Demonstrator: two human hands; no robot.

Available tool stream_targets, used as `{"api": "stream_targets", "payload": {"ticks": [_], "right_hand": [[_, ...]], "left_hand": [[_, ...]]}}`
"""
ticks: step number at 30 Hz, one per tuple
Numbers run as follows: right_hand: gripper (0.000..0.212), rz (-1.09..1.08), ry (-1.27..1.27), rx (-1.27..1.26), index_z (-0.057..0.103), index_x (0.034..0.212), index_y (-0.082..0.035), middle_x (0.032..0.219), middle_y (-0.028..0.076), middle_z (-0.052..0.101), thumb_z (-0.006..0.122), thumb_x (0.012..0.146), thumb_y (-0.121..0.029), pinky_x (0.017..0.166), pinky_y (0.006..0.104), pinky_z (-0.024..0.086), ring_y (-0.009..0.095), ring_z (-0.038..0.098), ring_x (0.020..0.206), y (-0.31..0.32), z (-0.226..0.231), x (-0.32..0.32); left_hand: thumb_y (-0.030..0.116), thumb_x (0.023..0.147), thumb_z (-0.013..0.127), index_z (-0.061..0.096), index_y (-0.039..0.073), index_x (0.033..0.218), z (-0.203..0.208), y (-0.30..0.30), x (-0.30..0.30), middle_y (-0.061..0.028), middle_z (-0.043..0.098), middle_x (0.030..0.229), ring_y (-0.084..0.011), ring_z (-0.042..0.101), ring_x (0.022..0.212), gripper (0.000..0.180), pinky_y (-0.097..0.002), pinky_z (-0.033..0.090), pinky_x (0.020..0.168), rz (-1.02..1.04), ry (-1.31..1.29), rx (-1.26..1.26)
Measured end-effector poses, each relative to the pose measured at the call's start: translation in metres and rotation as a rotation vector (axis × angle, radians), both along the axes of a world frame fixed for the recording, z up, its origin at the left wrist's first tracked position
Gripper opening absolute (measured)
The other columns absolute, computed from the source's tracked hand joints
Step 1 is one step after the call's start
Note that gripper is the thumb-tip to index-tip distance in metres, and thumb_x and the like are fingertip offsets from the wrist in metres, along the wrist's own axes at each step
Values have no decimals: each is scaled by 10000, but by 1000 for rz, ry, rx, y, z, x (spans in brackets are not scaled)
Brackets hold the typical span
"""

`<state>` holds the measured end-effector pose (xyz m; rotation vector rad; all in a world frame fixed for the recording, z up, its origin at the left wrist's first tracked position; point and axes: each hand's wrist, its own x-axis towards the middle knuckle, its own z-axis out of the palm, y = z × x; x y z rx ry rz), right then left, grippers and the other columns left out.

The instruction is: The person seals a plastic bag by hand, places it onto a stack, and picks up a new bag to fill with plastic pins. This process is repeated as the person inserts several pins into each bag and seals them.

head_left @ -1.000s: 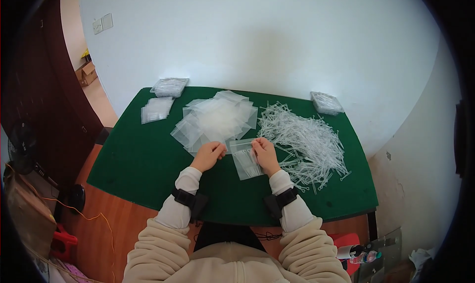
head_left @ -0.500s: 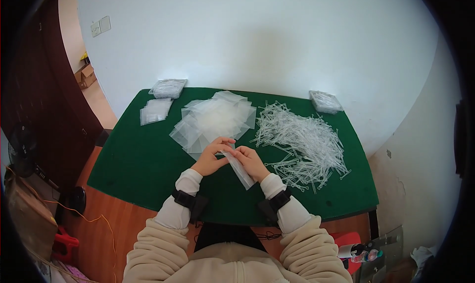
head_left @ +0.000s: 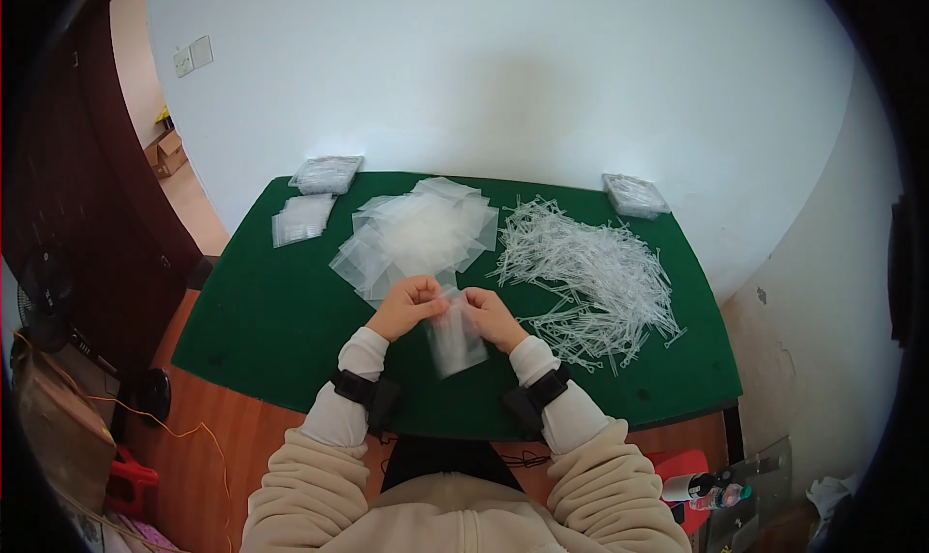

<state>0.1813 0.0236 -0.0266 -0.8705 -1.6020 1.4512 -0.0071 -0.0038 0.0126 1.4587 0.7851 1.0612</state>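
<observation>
Between my two hands hangs a clear plastic bag [head_left: 455, 345], its top edge pinched on both sides and its lower part spread flat toward me. My left hand [head_left: 413, 306] is closed on the bag's left upper edge. My right hand [head_left: 492, 319] grips the right upper edge. Whether anything lies inside the bag I cannot make out. Just beyond my hands is a loose pile of clear flat bags [head_left: 421, 229]. To the right spreads a heap of thin clear plastic sticks with looped ends [head_left: 590, 282].
The green table [head_left: 271, 330] stands against a white wall. Stacked filled bags [head_left: 327, 175] lie at its far left, with a smaller stack of bags [head_left: 302, 218] in front. Another bundle of bags [head_left: 635, 196] sits at the far right. Below right, bottles rest on a red stool [head_left: 682, 466].
The bag was narrow and slanted toward my right hand; now it is turned flat and wider between both hands. My left hand has shifted slightly nearer to me.
</observation>
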Motion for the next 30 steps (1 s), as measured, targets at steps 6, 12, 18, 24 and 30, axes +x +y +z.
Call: {"api": "stream_targets", "payload": {"ticks": [6, 12, 18, 24, 30], "right_hand": [[160, -38, 157, -233, 578, 815, -64, 647, -39, 515, 555, 882, -207, 504, 206, 381, 47, 460, 556, -4, 22, 8], [116, -7, 4, -52, 586, 814, -55, 675, -34, 546, 581, 859, -161, 529, 193, 392, 40, 483, 584, -5, 14, 4], [92, -44, -73, 232, 596, 812, -19, 695, -18, 579, 626, 816, -105, 553, 193, 412, 38, 514, 617, 0, 3, 5], [97, -127, -156, 340, 596, 798, -5, 668, -16, 573, 623, 809, -98, 544, 196, 414, 40, 512, 596, 2, -2, 4], [104, -164, -179, 367, 591, 783, -5, 647, -12, 566, 609, 816, -102, 532, 203, 412, 45, 515, 584, 6, -7, 5]], "left_hand": [[109, 814, 656, 546, 27, 826, -4, -2, 5, -22, 614, 758, -74, 579, 626, 137, -211, 466, 552, -72, 202, -146], [107, 812, 656, 545, 23, 823, -7, 2, 6, -32, 613, 742, -87, 582, 591, 140, -217, 468, 527, 23, 287, -140], [130, 818, 653, 561, 13, 836, -1, -3, 9, -35, 616, 726, -89, 579, 602, 149, -221, 466, 544, 45, 294, -128], [159, 811, 658, 611, -7, 850, -5, -1, 8, -31, 623, 712, -88, 567, 621, 177, -232, 456, 572, 128, 395, 113], [179, 793, 654, 647, -4, 808, -6, -2, 9, -64, 627, 677, -118, 569, 607, 184, -264, 448, 577, 231, 533, 265]]}}
